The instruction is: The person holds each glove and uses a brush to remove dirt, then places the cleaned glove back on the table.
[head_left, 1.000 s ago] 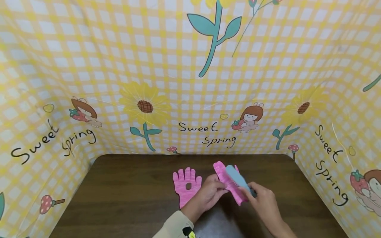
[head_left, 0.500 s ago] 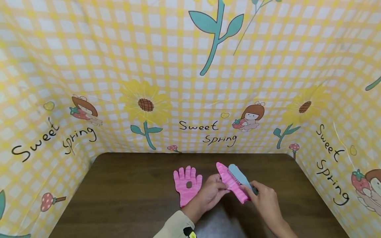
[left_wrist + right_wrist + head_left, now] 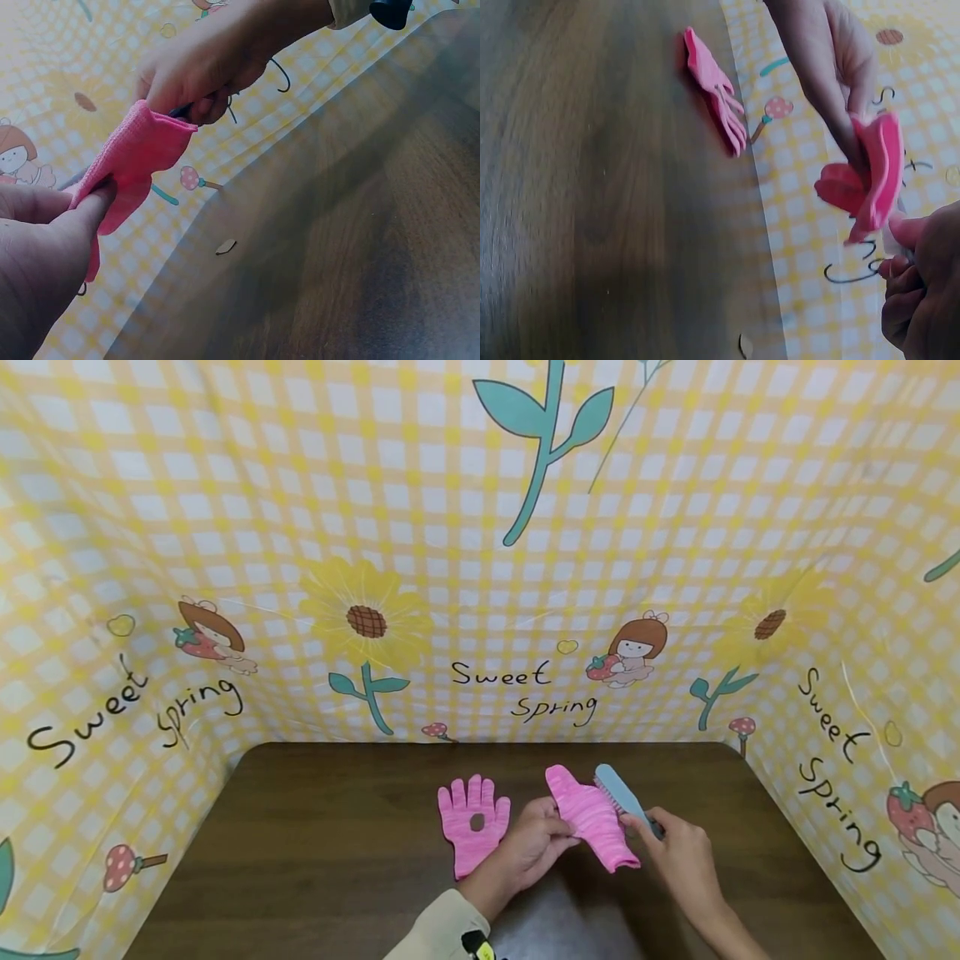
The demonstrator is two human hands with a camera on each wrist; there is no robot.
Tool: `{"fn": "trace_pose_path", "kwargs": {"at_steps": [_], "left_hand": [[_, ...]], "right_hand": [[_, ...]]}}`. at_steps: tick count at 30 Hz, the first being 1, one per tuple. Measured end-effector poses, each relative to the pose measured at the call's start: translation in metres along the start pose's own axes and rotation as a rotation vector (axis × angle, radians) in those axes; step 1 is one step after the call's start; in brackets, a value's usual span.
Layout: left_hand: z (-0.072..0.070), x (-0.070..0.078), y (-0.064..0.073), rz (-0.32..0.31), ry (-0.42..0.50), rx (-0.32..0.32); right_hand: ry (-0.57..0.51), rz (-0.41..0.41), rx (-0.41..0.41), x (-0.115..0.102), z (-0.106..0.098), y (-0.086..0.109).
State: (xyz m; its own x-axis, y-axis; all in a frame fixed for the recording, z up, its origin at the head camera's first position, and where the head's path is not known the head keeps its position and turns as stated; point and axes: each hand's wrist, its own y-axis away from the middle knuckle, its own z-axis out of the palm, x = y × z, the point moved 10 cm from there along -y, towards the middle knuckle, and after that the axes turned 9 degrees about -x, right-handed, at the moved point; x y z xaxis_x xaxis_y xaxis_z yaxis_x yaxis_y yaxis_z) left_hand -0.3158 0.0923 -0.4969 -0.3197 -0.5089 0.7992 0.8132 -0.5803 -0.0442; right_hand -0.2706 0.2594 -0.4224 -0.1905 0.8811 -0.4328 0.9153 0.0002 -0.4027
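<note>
Flat glove (image 3: pixel 472 846): pink, lying on the bench (image 3: pixel 300 839) with its fingers spread away from the person; a dark round spot marks it, hole or patch I can't tell.
Held glove (image 3: pixel 596 817): pink too, up in the person's hands, just right of the flat glove; its cuff slants toward the person, and I can't see whether anything sits inside.
Left grip (image 3: pixel 534 845): narrow, thumb and fingers pinching the held glove, right beside the flat glove.
Right grip (image 3: pixel 686 858): curled round the handle of the brush, farther right of the flat glove.
Brush (image 3: pixel 619 790): light blue, tilted, right of the flat glove, bristles toward the held glove's right edge.
Backdrop (image 3: pixel 450 527): yellow checked cloth rising beyond the flat glove, printed with sunflowers and "Sweet Spring".
</note>
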Motion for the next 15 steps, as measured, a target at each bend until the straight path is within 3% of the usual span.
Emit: {"fn": "trace_pose_path", "kwargs": {"at_steps": [4,7,9,15], "left_hand": [[-0.003,0.003,0.000,0.009,0.012,0.008],[-0.007,0.004,0.001,-0.002,0.029,0.027],[-0.008,0.004,0.001,-0.008,0.039,0.031],[0.002,0.006,-0.002,0.013,0.027,-0.039]], "right_hand": [[-0.011,0.064,-0.024,0.016,-0.003,-0.002],[-0.040,0.079,-0.030,0.014,-0.006,-0.002],[-0.066,0.031,-0.021,0.002,-0.006,0.001],[-0.064,-0.264,0.023,-0.046,0.000,0.013]]}}
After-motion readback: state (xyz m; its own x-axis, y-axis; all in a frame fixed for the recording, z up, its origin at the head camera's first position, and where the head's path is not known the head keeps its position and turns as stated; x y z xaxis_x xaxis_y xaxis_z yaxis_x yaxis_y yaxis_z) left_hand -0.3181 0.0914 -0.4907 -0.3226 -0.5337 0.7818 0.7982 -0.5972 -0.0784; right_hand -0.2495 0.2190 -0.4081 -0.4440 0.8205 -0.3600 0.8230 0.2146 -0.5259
